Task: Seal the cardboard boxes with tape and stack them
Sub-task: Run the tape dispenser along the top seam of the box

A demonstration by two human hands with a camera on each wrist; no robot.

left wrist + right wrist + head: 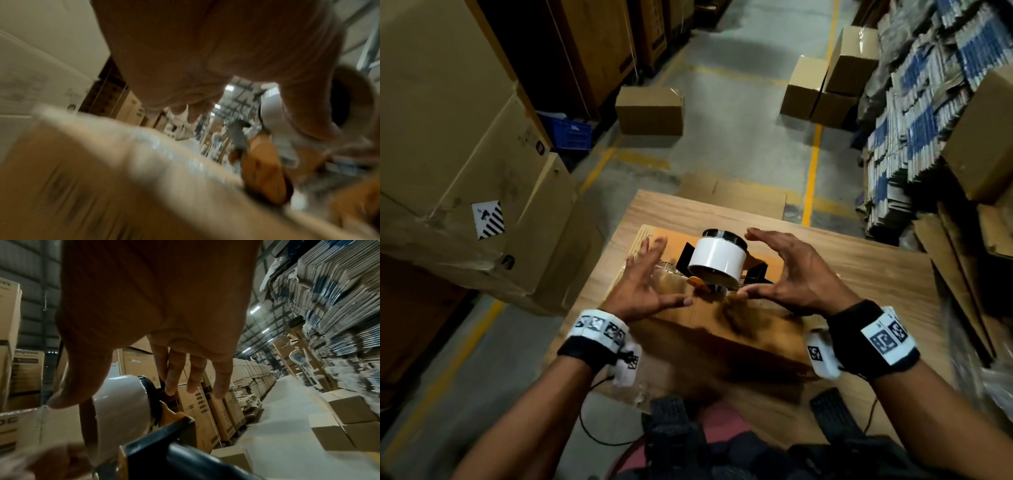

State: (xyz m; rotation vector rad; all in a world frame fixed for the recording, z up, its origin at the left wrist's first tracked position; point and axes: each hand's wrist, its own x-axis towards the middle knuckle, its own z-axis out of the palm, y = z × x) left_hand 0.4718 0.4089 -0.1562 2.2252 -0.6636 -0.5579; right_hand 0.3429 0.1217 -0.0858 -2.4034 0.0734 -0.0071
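Note:
A brown cardboard box [722,339] lies on the wooden table [859,270], its near side blurred. On its top rests a tape dispenser [717,260] with a white roll and a black and orange frame. My left hand [643,284] hovers with spread fingers over the box's left part, where clear tape glints. To the right, my right hand [791,274] arches open beside the dispenser and holds nothing. In the right wrist view straight fingers [191,374] hang above the white roll [121,402] and black handle [185,456]. The left wrist view is blurred, showing the box [82,178] and roll [275,113].
One sealed box [650,109] sits on the floor ahead, with more boxes [835,75] stacked at the far right. Flattened cartons [914,130] pile up along the right. Big cartons [465,171] stand at the left, beside a blue crate [571,132]. Flat cardboard [732,195] lies beyond the table.

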